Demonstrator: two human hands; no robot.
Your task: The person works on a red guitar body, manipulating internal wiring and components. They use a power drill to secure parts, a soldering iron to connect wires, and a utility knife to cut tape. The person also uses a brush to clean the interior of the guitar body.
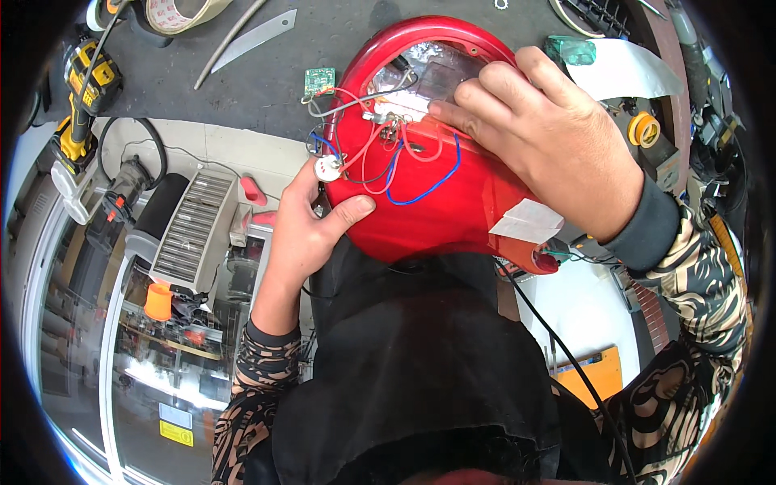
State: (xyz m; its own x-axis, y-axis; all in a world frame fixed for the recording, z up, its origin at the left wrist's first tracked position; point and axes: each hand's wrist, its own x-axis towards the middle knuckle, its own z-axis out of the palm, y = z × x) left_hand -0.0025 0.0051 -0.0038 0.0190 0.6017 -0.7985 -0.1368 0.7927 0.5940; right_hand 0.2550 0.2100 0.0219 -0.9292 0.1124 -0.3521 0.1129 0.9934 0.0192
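Observation:
A glossy red housing [420, 222] with a rounded far end lies across my lap and the bench edge. A clear-looking window or lining [428, 69] shows in its opening. My left hand [311, 226] grips the housing's left edge, thumb on top, other fingers mostly hidden. Beside that hand sits a white round component [328, 167] with wires. My right hand [541, 137] is bent over the opening's right side, fingers curled; what its fingertips pinch is hidden. Red, grey and blue wires [424, 198] loop over the housing. A small green circuit board [320, 82] hangs off its left rim.
The dark workbench [267, 89] holds a metal blade [255, 40], a tape roll [182, 12] and a yellow-black power drill [85, 97]. A yellow tape spool [643, 129] is at the right. A black cable [558, 339] runs down beside my lap. Left stands a slatted grey box [194, 230].

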